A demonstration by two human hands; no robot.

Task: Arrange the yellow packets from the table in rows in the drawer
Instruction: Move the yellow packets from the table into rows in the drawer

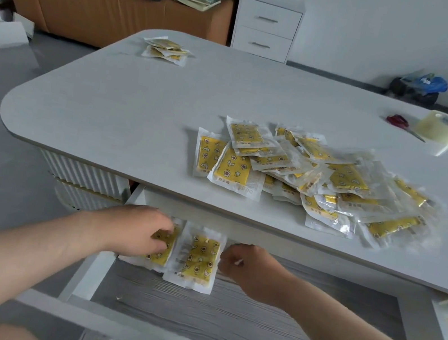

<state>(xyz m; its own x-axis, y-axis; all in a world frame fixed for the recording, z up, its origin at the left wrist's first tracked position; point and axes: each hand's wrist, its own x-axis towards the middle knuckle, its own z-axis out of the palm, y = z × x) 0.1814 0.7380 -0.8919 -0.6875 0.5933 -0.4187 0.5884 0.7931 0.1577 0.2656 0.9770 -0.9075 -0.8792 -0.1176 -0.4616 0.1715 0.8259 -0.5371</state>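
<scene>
Rests the left hand (141,230) palm-down on one yellow packet (162,257) in the back left corner of the open drawer (221,318), fingers barely bent, pressing it flat rather than gripping it. Holds the right hand (245,265) with fingers curled in at the right edge of a second packet (198,260); cannot tell whether pinching that edge or merely touching it.

Two packets side by side, long edges touching or slightly overlapped, the second a little nearer the drawer front. Same look on both: a clear plastic sleeve with a white border, and inside it a bright yellow panel printed with small stars, moons and flower-like shapes. Beneath them, a grey wood-grain drawer bottom framed by white walls.

Above, on the pale grey table (140,96), a loose pile (319,179) of the same packets, heaped at all angles near the front edge, some face up, some tilted and glinting. At the far left corner, a small stack (165,50) of a few more. Toward the far right, a roll of clear tape (443,129) just beside scissors (398,121) with red handles.
</scene>
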